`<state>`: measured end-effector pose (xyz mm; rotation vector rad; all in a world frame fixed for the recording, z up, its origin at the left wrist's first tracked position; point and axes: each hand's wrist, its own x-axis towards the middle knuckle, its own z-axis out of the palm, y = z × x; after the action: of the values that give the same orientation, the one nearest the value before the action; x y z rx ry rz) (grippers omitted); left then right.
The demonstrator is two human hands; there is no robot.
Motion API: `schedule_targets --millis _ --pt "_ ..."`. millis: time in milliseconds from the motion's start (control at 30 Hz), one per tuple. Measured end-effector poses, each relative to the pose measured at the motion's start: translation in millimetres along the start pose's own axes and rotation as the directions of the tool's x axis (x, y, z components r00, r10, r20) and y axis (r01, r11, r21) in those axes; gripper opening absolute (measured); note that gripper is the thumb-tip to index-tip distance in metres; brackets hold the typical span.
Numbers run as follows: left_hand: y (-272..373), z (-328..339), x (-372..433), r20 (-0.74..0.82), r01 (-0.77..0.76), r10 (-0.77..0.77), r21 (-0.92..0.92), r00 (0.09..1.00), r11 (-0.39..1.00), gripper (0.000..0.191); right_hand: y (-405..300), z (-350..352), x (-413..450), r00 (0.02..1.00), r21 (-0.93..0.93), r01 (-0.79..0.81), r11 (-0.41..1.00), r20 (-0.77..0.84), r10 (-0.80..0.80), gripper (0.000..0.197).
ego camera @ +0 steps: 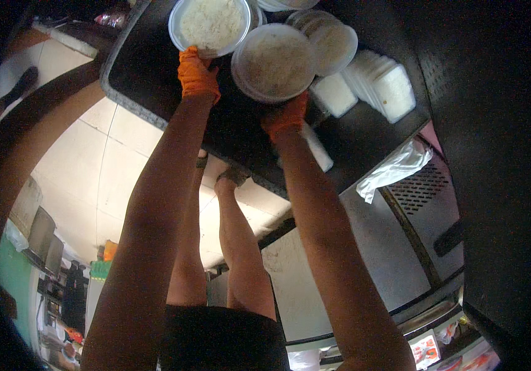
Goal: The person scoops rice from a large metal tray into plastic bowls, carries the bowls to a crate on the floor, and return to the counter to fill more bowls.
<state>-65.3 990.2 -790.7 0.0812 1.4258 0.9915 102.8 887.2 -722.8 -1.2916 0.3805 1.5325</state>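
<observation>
My left hand [198,74], in an orange glove, grips the near rim of a round clear plastic tub of rice [212,23] at the top of the view. Just to its right, my right hand [288,116], gloved in orange too, is at the near side of a second round rice tub [272,62] with a cloudy top; that tub hides most of its fingers. Further stacked round tubs [333,44] stand beyond, close against the second one. Below both hands lies a dark surface [242,130] with a pale edge.
White rectangular packs [393,92] stand in a row on the right, with a single one [335,95] beside them and another [316,148] near my right wrist. A crumpled white plastic bag [395,169] hangs at the surface's right edge. Metal cabinet panels [293,283] are below.
</observation>
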Motion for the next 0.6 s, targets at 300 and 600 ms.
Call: schedule_targets --millis 300,600 --pt "-8 -7 -6 -0.094 -0.022 0.015 -0.078 0.996 0.997 0.042 54 0 43 0.861 -0.877 0.25 -0.411 0.395 -0.321 0.053" --pt "20 25 -37 -0.023 -0.109 0.17 0.683 0.985 0.722 0.028 61 7 59 0.73 -0.635 0.328 -0.7 0.64 -0.238 0.048"
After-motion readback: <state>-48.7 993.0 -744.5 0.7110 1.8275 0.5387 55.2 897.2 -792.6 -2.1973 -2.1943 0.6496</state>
